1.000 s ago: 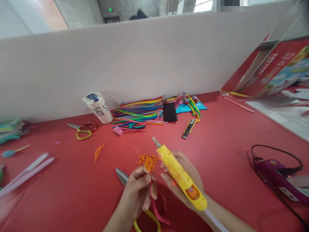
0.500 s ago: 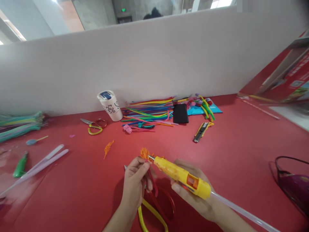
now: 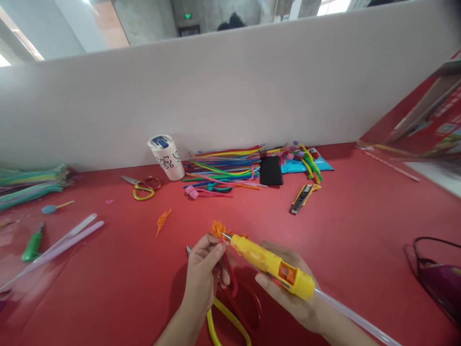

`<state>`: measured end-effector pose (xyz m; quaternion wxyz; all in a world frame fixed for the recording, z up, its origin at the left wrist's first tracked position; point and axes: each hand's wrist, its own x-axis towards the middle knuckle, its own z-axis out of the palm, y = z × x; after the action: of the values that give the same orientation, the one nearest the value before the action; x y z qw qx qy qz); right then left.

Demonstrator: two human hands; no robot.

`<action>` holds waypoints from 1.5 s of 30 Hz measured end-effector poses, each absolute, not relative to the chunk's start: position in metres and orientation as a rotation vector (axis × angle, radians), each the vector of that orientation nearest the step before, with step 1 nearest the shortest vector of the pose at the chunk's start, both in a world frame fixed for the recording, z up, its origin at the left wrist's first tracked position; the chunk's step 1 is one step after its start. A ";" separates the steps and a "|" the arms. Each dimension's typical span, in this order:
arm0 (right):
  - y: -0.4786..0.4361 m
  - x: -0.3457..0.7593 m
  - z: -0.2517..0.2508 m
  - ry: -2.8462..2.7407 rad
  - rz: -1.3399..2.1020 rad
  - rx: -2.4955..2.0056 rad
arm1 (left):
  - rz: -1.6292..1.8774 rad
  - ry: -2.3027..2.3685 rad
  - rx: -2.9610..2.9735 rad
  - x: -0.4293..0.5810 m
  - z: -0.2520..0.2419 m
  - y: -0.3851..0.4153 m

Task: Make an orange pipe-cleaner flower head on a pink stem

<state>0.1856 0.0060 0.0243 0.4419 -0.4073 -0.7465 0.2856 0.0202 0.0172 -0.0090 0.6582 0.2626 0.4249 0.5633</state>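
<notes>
My right hand point(image 3: 288, 283) is wrapped round a yellow hot glue gun point(image 3: 272, 262), with a long clear glue stick point(image 3: 353, 312) running out of its back end. The metal nozzle points left, close to the fingertips of my left hand point(image 3: 207, 266). Those fingers pinch a red pipe cleaner point(image 3: 230, 274), whose tail hangs down. Just beyond them are orange fuzzy pieces point(image 3: 218, 228); whether the nozzle touches them I cannot tell. Beneath my hands lie large scissors point(image 3: 230, 317) with one yellow and one red handle, their blades partly hidden by my left hand.
Smaller scissors point(image 3: 142, 187), a white tumbler point(image 3: 167, 158), many coloured pipe cleaners point(image 3: 223, 168), a black flat case point(image 3: 271, 170) and a utility knife point(image 3: 302, 198) line the back. An orange scrap point(image 3: 163, 221) lies left of centre. A purple device with a cord point(image 3: 441, 283) sits at right.
Both hands and the glue gun keep almost the same pose. The whole view has shifted slightly, so things appear a little further right.
</notes>
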 end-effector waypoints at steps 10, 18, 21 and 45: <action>0.008 0.185 0.023 -1.921 0.687 -1.035 | 1.281 0.962 0.576 0.022 -0.008 0.017; 0.007 0.185 0.022 -1.936 0.705 -1.048 | 1.291 0.959 0.578 0.020 -0.010 0.018; 0.006 0.185 0.022 -1.928 0.711 -1.059 | 1.290 0.958 0.580 0.020 -0.012 0.018; 0.007 0.186 0.019 -1.951 0.758 -1.055 | 1.295 1.002 0.591 0.020 -0.010 0.018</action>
<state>0.1858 0.0070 0.0193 0.3881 -0.4147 -0.7672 0.2981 0.0202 0.0176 -0.0100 0.6446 0.2594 0.4399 0.5689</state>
